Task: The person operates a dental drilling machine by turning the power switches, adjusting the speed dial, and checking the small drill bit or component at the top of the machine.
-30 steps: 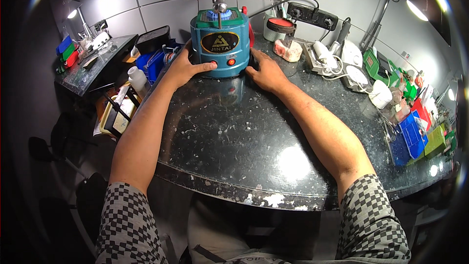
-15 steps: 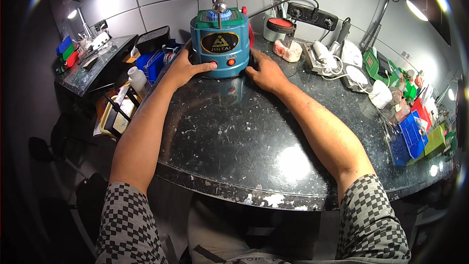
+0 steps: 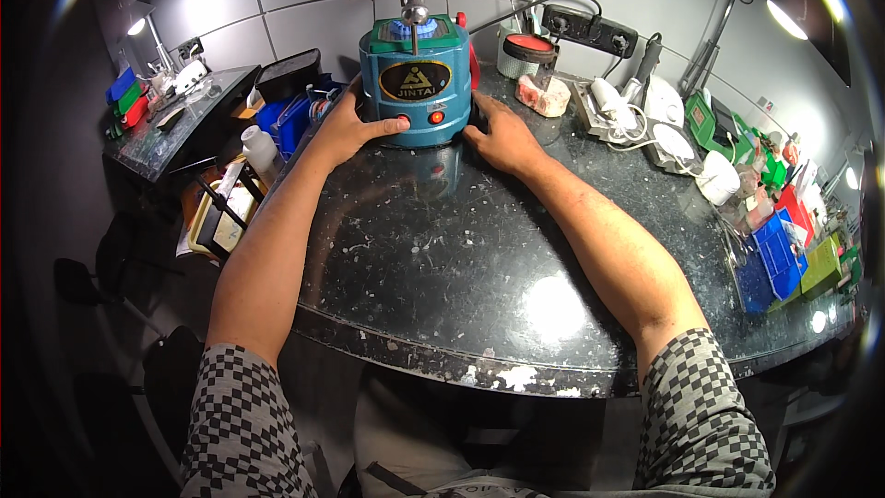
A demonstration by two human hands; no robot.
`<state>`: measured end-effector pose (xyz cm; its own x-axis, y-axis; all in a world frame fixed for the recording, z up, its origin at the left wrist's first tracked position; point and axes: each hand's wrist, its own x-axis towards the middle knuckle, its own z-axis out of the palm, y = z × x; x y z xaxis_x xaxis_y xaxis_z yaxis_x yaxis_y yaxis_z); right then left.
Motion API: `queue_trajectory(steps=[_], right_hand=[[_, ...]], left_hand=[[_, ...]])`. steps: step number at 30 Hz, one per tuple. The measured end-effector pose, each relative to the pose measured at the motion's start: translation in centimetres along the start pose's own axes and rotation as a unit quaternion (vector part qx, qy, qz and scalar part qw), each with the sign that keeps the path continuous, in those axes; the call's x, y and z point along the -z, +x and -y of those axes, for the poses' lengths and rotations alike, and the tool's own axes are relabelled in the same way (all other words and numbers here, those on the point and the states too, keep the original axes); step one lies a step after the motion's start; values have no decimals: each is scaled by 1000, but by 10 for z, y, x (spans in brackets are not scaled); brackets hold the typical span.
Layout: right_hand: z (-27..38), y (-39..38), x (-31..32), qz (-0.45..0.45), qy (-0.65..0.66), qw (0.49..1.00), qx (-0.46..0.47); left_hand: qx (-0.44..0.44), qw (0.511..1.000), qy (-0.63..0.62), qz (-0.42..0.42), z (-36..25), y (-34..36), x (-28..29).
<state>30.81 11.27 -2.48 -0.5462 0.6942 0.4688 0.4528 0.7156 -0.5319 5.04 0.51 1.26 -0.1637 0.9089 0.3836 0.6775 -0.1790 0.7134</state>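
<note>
actually, almost nothing changes against the two earlier pictures: both hands stay at the blue vacuum forming machine, which stands at the far side of the black worktable. the thumb of the left hand lies on the left red button, while its other fingers go around the machine's side, partly hidden, so i cannot tell how firmly they grip. the right hand rests beside the base, its fingers loosely bent, not clenched. this stillness means, i judge, a moment of steady holding.
</note>
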Motion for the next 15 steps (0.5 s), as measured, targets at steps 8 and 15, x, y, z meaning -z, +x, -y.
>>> queue_trajectory(steps=[8,15], right_hand=[[2,-1,1,0,2,1000,-1],[1,-1,1,-2,0,1000,-2]], left_hand=[[-13,1000,-9,1,3,0,-1],[-10,1000,-10,2,3,1,-2]])
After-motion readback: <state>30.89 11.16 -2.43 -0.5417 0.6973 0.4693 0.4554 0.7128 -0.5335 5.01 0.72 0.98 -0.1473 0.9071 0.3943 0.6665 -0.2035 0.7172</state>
